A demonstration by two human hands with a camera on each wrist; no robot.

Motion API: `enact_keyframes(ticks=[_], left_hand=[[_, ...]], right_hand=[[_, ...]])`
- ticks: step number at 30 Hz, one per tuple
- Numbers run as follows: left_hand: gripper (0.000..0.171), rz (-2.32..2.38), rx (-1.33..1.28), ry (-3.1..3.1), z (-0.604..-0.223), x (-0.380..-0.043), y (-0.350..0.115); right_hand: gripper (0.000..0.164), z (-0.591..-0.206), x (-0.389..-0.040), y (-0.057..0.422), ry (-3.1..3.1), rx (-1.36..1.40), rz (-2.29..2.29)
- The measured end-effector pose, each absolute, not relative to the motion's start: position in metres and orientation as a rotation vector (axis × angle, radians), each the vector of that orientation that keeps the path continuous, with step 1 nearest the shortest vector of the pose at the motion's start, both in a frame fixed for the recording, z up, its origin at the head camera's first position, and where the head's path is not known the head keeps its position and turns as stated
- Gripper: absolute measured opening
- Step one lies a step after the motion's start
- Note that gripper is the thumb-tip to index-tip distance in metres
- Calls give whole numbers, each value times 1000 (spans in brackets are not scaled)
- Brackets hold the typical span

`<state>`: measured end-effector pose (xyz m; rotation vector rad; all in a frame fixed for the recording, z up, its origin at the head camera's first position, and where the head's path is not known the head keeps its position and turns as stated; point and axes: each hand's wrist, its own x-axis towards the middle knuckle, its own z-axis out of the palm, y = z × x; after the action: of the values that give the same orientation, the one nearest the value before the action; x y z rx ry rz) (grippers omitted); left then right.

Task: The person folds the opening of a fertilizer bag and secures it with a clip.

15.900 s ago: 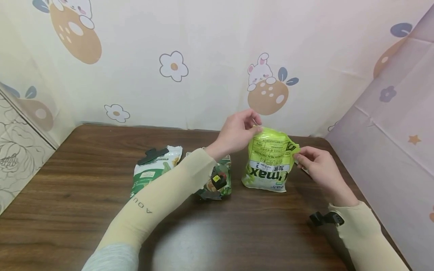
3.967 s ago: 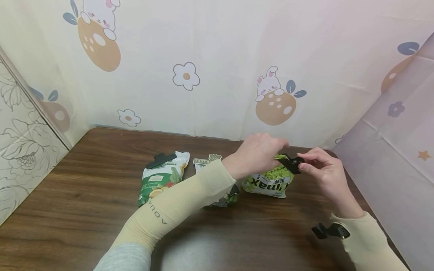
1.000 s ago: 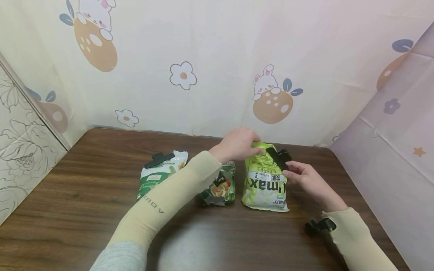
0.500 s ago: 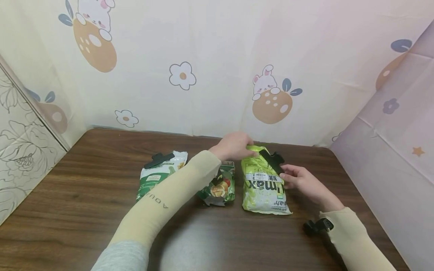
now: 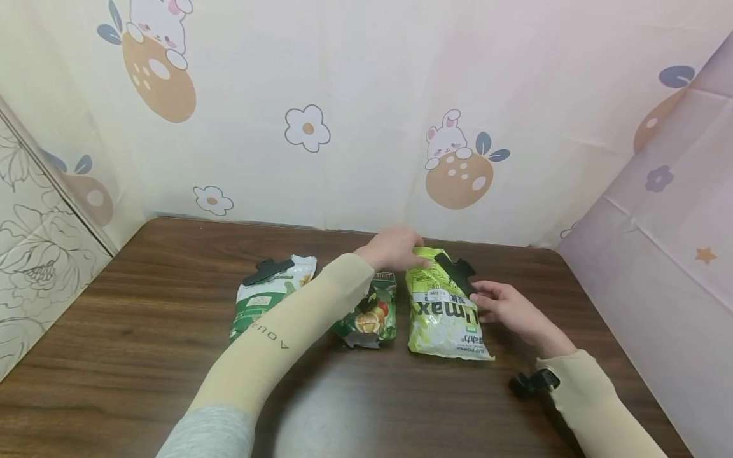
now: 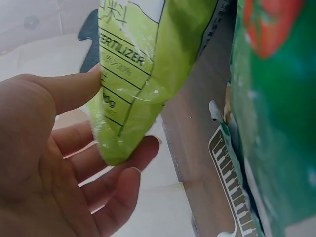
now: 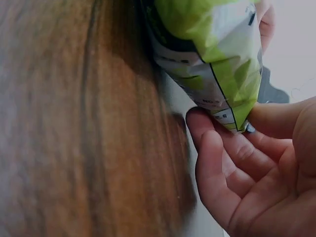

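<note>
A yellow-green fertilizer bag [image 5: 443, 318] lies on the table, its large print upside down in the head view. Across its upper right corner sits a black bag clip [image 5: 456, 273]. My left hand [image 5: 395, 248] pinches the top left corner, with the thumb [image 6: 74, 89] on the printed face and the fingers behind. On the right edge, just below the clip, my right hand [image 5: 506, 312] holds the bag between thumb and fingers; the right wrist view shows this corner of the fertilizer bag [image 7: 232, 94] close up.
Left of the bag lies a smaller green pouch [image 5: 372, 321] with fruit pictures, partly behind my left sleeve [image 5: 286, 337]. Further left is a white and green bag [image 5: 263, 299] with a black clip [image 5: 268, 270] on top. A patterned cloth [image 5: 355, 178] hangs behind the brown table [image 5: 143, 318].
Earlier the bag stood up without a clip; later the right hand held the black clip at its top corner. Over the last second the bag has tipped back and lain down, both hands following.
</note>
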<state>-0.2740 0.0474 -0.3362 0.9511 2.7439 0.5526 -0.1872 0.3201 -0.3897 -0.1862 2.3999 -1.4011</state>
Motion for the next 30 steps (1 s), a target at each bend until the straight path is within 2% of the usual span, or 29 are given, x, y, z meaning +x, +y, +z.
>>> enact_keyframes(ticks=[16,30], left_hand=[[47,528,805,2739,-338,-273,46],[57,477,790,2745,-322,-266,45]], right_hand=[[41,-390,-187,316,2470,-91,-1296],[46,-388,-186,319,2533,-50,-1285]])
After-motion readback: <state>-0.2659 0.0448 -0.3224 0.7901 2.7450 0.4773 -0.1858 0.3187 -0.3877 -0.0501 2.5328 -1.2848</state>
